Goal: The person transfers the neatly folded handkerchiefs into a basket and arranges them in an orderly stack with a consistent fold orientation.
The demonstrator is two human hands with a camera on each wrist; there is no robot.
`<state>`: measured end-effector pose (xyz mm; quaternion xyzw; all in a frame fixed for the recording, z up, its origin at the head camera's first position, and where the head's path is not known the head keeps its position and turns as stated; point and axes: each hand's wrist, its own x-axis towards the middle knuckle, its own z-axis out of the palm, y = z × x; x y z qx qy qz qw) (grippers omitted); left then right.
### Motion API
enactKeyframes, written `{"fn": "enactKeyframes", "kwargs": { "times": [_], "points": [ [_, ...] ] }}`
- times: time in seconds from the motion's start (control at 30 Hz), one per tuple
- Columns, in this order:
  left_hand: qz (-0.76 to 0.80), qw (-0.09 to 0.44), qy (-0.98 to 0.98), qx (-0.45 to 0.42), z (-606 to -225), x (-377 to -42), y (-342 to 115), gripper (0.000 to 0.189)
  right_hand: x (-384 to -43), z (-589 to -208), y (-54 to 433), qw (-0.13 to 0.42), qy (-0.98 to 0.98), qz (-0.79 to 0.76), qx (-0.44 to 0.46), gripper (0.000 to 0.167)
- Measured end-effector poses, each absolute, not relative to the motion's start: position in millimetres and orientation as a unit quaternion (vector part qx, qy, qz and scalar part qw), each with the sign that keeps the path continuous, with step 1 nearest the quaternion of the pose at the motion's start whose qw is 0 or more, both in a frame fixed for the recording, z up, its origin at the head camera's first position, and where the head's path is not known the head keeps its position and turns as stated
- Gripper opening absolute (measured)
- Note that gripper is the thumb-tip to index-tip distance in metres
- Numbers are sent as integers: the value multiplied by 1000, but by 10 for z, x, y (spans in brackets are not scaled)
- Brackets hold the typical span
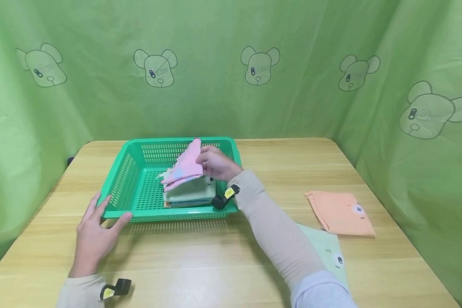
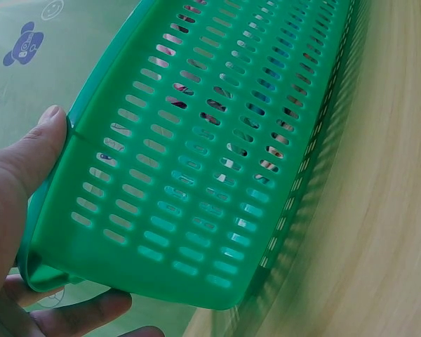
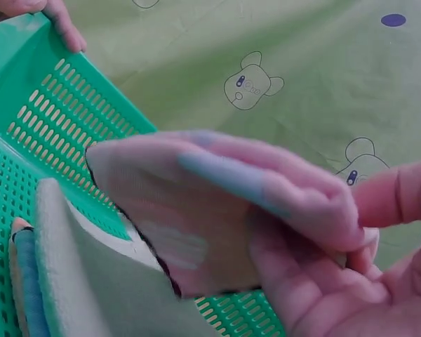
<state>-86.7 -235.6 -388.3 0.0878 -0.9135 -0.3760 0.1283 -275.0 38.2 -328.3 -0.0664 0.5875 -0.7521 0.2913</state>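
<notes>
Pink cloth (image 1: pixel 185 161), folded, x1: over cloth stack (image 1: pixel 190 190), bskt (image 1: pixel 158 213) R half; long axis slants bskt near-L to far-R. R hand (image 1: pixel 217 163) (nearer) pinches it; L hand (image 1: pixel 98 235) grips bskt near-L corner.

One basket (image 1: pixel 192 212); one table (image 1: pixel 192 273) under it; two hands (image 1: pixel 96 241) (image 1: pixel 217 164) at it; two cloths (image 1: pixel 342 214) (image 1: pixel 327 246) right of it; at least three cloths (image 1: pixel 185 164) (image 1: pixel 192 189) (image 1: pixel 192 203) inside.
</notes>
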Motion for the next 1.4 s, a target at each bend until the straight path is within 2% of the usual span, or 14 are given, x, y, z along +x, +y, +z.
{"fn": "enactKeyframes", "kwargs": {
  "times": [0.27, 0.43, 0.8, 1.4],
  "points": [
    [-375, 123, -914, 90, -3887, -865, -2353, 84, -2744, -3341, 370, 366, 677, -633, -86, 29],
    [-376, 122, -914, 91, -3883, -865, -2349, 84, -2746, -3360, 376, 353, 716, -597, -73, 39],
    [-375, 124, -914, 89, -3883, -868, -2352, 83, -2724, -3332, 397, 315, 772, -550, -51, 73],
    [-378, 124, -913, 89, -3889, -860, -2356, 84, -2669, -3246, 450, 288, 822, -489, -43, 78]
  ]
}}
